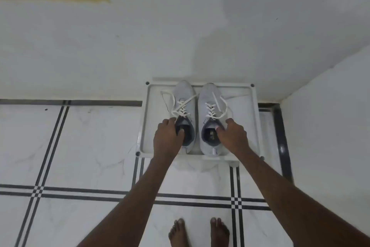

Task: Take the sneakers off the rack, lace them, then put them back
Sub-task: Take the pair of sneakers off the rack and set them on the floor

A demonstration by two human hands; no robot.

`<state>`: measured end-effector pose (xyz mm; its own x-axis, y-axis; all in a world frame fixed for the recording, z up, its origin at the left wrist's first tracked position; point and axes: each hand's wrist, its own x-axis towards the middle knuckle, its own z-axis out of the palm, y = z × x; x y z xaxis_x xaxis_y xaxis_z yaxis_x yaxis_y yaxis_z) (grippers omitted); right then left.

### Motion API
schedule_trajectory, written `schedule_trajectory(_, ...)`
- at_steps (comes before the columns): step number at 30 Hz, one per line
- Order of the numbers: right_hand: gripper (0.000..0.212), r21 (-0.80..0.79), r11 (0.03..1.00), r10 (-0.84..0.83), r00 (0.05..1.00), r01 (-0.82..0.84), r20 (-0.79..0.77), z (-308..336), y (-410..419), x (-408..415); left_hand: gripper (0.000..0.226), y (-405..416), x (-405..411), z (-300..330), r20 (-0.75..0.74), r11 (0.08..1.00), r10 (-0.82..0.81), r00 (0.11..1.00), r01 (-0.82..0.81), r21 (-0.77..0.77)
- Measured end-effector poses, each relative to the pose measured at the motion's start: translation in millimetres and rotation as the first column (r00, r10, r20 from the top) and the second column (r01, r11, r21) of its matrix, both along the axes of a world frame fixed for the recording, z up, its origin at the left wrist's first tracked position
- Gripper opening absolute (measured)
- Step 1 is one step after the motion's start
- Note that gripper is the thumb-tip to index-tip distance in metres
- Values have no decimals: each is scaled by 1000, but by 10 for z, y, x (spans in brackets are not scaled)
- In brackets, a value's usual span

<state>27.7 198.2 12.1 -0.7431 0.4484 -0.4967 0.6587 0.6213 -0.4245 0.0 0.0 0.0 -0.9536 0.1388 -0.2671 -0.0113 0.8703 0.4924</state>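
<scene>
Head view looks down on two pale grey sneakers standing side by side, toes to the wall, on the top tray of a white rack [149, 118] set in the corner of a tiled floor [90, 146]. The left hand [168, 136] has its grip closed on the collar of the left sneaker [184, 96], thumb inside the opening and fingers on the outer side. The right hand [233, 135] grasps the collar of the right sneaker [209, 96] the same way.

The step looks like the lift off the rack. To do it well, raise both shoes straight up by the heel collars, level, so the soles clear the tray's raised rim. Watch the loose white laces [181, 109]: their ends trail over the tray on both sides and could snag or drag.

Count: two sneakers, two hands, one rack, two bare feet [200, 230] on the floor below.
</scene>
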Motion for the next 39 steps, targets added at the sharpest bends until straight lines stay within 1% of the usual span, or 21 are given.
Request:
schedule_trajectory(2, 36, -5, 999, -48, 999, 48, 24, -193, -12, -27, 45, -4, -47, -141, 31, 998, 62, 998, -62, -4)
schedule_trajectory(3, 35, -10, 998, -63, 997, 64, 39, -277, -9, -43, 42, -10, -80, -209, 66, 996, 87, 994, -87, -5)
schedule_trajectory(4, 34, -17, 997, -79, 995, 81, 66, -326, -10, -62, 36, -14, -123, -267, 115, 995, 97, 989, -95, -25)
schedule_trajectory(5, 33, -15, 996, -85, 993, 87, 78, -405, -7, -82, 30, -10, -168, -334, 131, 995, 96, 987, -91, -43)
schedule_trajectory(7, 28, -2, 996, -88, 993, 89, 84, -475, 6, -125, 16, -11, -257, -414, 117, 992, 89, 989, -78, -100)
schedule_trajectory(9, 19, -7, 996, -86, 994, 87, 74, -528, 33, -159, 5, -2, -315, -422, 122, 987, 91, 988, -74, -141)
schedule_trajectory(11, 13, -16, 996, -86, 995, 87, 51, -555, 41, -153, 5, 10, -320, -421, 137, 988, 94, 986, -75, -133)
schedule_trajectory(14, 18, -37, 994, -105, 994, 106, 10, -494, 32, -83, 9, -25, -247, -353, 129, 990, 130, 983, -121, -75)
schedule_trajectory(17, 18, -34, 996, -89, 996, 88, -19, -349, 25, 67, 8, -108, -106, -253, 99, 990, 142, 985, -141, -25)
schedule_trajectory(19, 18, -25, 997, -70, 997, 69, -34, -226, 21, 212, 9, -152, 35, -135, 72, 992, 126, 989, -125, -15)
schedule_trajectory(22, 17, -27, 998, -58, 997, 57, -45, -25, -18, 466, 9, -224, 309, 69, 35, 995, 90, 995, -88, -40)
schedule_trajectory(30, 13, -61, 998, -28, 996, 23, -87, 364, -291, 1406, 8, -530, 1281, 379, 21, 996, 88, 996, -87, -33)
schedule_trajectory(34, 14, -59, 997, -53, 994, 47, -100, 308, -504, 1984, 9, -758, 1787, 297, 2, 998, 68, 998, -68, 6)
schedule_trajectory(39, 11, -49, 995, -85, 994, 81, -73, -36, -803, 2715, 7, -1051, 2421, -23, 14, 999, 37, 999, -38, 24)
